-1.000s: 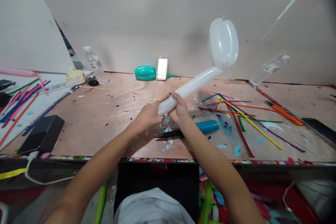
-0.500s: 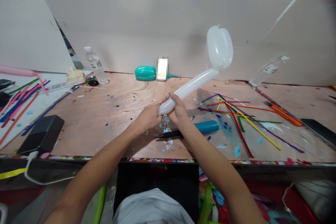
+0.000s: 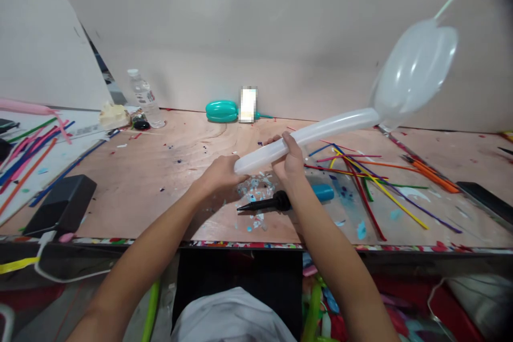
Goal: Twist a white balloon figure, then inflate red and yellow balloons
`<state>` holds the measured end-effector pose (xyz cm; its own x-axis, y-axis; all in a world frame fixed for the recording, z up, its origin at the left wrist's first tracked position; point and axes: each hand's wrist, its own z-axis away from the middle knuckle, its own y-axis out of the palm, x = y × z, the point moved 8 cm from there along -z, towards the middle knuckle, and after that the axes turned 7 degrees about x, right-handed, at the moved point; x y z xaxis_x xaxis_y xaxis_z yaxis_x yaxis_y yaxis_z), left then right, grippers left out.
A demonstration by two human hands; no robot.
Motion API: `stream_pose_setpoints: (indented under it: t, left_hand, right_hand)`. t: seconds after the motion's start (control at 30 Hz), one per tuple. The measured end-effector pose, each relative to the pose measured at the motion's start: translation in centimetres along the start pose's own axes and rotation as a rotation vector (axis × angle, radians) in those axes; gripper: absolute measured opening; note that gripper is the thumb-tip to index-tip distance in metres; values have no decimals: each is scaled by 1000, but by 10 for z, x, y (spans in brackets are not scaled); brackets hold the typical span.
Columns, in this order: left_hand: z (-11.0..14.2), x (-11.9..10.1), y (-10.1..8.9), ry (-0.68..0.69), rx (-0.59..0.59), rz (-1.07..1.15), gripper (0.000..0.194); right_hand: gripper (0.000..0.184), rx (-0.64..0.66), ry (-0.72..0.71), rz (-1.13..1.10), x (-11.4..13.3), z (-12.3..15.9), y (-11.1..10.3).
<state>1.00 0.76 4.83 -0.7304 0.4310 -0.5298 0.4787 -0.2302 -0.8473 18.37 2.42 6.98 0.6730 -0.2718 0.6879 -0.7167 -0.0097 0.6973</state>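
Note:
A long white balloon (image 3: 332, 127) stretches up to the right, with a bunch of rounded white lobes (image 3: 417, 72) at its far end. My left hand (image 3: 220, 173) is closed around the near end of the balloon's straight part. Farther along, my right hand (image 3: 289, 159) wraps the same straight part with thumb on top. Below my right wrist lies a balloon pump with a black nozzle (image 3: 260, 204) and a blue body (image 3: 323, 192), partly covered by the forearm.
A teal balloon (image 3: 221, 111) lies by the back wall near a blurred white card (image 3: 247, 104). Uninflated balloons (image 3: 385, 187) and orange-handled tools (image 3: 435, 175) lie right. A water bottle (image 3: 146, 99) and black box (image 3: 62, 206) stand left; a phone (image 3: 487, 200) lies far right.
The lobed end of the white balloon has swung right and closer to me. My right hand has slid or moved right, farther from my left hand, which shifted slightly left.

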Motion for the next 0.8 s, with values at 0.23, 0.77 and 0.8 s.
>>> stream_pose_setpoints:
  t: [0.23, 0.77, 0.8]
  left_hand:
    - [1, -13, 1, 58, -38, 37, 26]
    - [7, -36, 15, 213, 47, 124, 12]
    - [8, -36, 15, 216, 44, 121, 13]
  right_hand:
    - [25, 45, 124, -93, -21, 6, 4]
    - [18, -95, 210, -108, -39, 10, -10]
    - [18, -95, 207, -101, -39, 10, -11]
